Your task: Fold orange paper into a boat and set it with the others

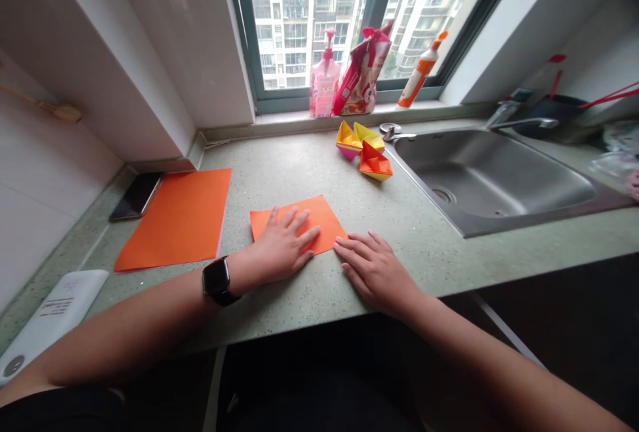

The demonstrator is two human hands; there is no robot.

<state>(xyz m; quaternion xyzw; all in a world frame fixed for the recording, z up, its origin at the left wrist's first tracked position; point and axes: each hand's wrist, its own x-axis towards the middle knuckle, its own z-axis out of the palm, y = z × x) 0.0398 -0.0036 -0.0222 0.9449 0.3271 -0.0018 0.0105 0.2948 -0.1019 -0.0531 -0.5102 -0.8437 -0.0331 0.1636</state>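
An orange sheet of paper [325, 224] lies on the countertop in front of me, its left edge lifted slightly. Spread across it is my left hand [287, 242], palm down, with a dark watch on the wrist. My right hand [372, 269] rests flat on the counter, fingers extended, their tips at the paper's right corner. Left of them is a larger stack of orange paper [182, 222] with a thin pink edge showing beneath. Beyond my hands sit several folded paper boats: a red-orange one [376, 162] in front, with yellow ones [369, 136] behind.
A steel sink [499, 179] with a faucet is set into the counter at right. A phone [137, 196] and a white device [54, 319] lie at left. On the windowsill stand a pink pump bottle [324, 82], a red bag [363, 72] and an orange-white bottle [420, 76].
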